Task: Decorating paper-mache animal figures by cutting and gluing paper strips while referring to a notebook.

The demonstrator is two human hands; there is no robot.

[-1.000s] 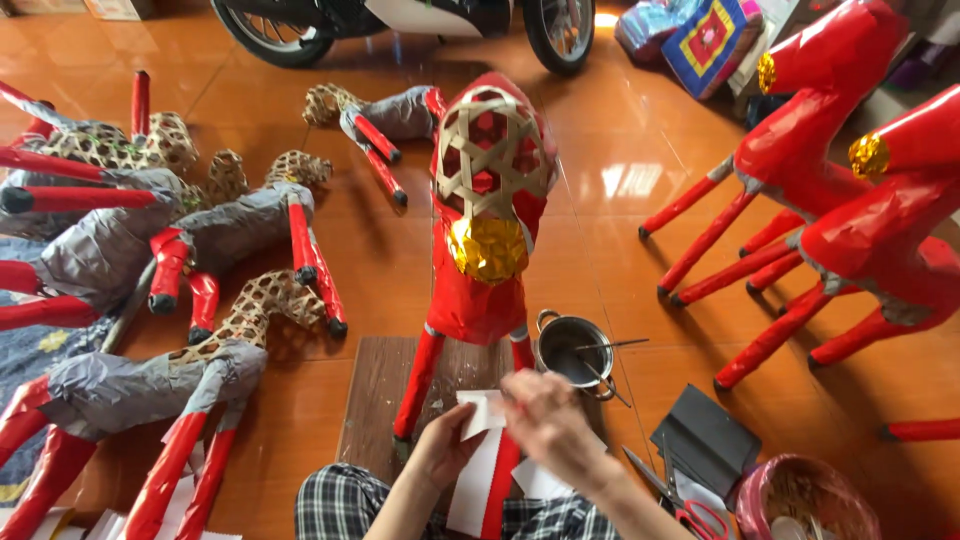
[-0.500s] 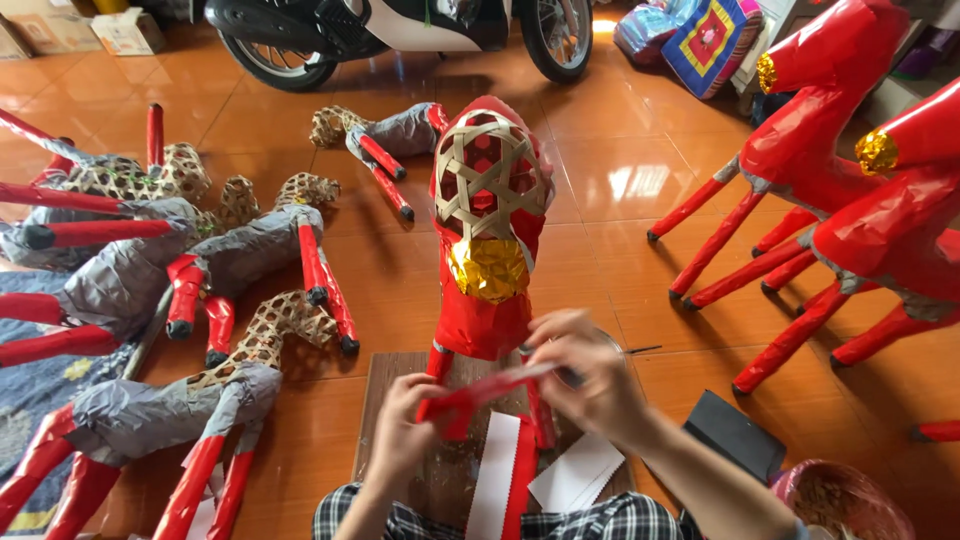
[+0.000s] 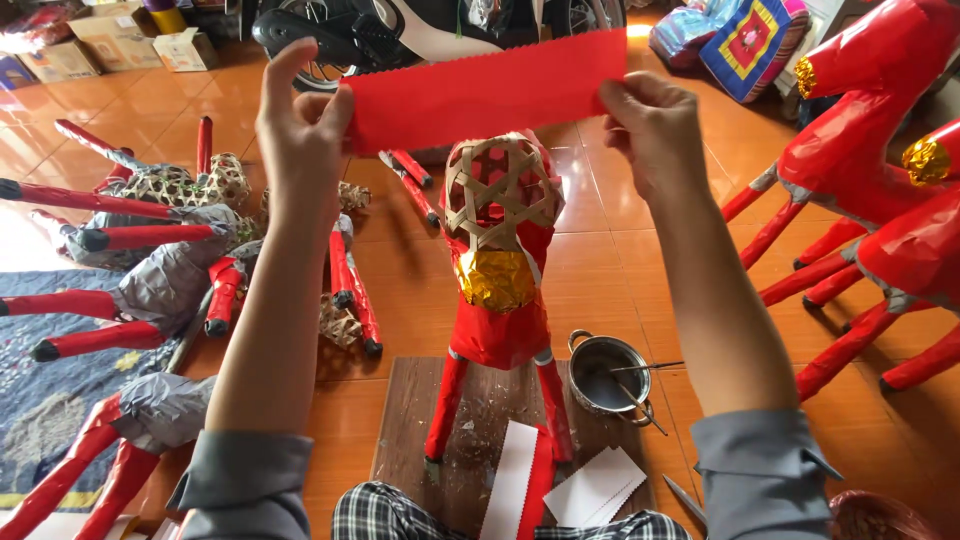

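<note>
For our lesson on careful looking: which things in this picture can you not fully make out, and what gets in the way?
- Motorbike, head view: top cut off by the upper edge, middle hidden behind the red paper strip.
- Small pot: its contents are too dim to tell.
- Basket: cut off by the bottom edge.
- Left hand and right hand: some fingers hidden behind the strip.

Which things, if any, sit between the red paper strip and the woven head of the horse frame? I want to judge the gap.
Nothing visible: the red paper strip, pinched by left hand and right hand, hangs just above the woven head.
</note>
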